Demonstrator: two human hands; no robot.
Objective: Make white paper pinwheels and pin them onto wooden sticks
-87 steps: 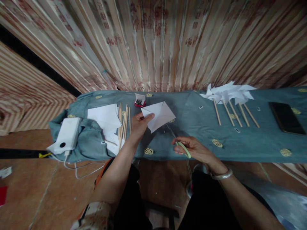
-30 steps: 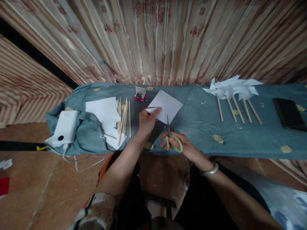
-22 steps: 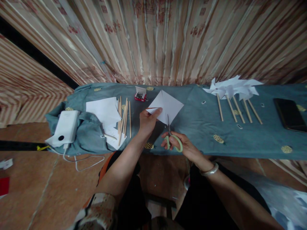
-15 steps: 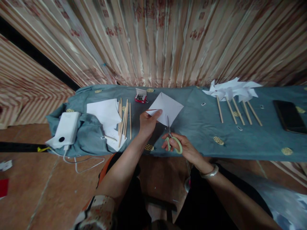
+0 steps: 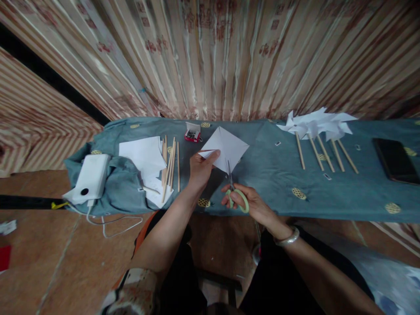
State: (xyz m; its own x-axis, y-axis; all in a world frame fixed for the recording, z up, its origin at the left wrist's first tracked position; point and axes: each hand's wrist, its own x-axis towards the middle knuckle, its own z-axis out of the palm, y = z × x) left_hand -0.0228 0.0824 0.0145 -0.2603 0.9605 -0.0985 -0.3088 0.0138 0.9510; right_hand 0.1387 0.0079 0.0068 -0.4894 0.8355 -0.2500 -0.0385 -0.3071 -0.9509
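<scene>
My left hand [image 5: 201,168] pinches the left corner of a white square of paper [image 5: 226,144], held like a diamond above the cloth. A slit or crease shows at the paper's top corner. In my right hand [image 5: 251,201] is a pair of scissors [image 5: 242,202] with pale green handles, fingers through the loops. The blades point away from me and lie at the paper's lower corner; whether they are parted is too small to tell.
On the cloth-covered table [image 5: 262,188] lie wooden sticks [image 5: 170,168], white paper sheets [image 5: 141,151], a small red box of metal bits [image 5: 192,133], a white device [image 5: 93,177] with a cable, paper pinwheels on sticks [image 5: 318,124] and a dark phone [image 5: 395,159]. A curtain [image 5: 223,65] hangs behind.
The paper and my left hand have shifted slightly left. The scissors have moved very little and stay at the paper's lower corner.
</scene>
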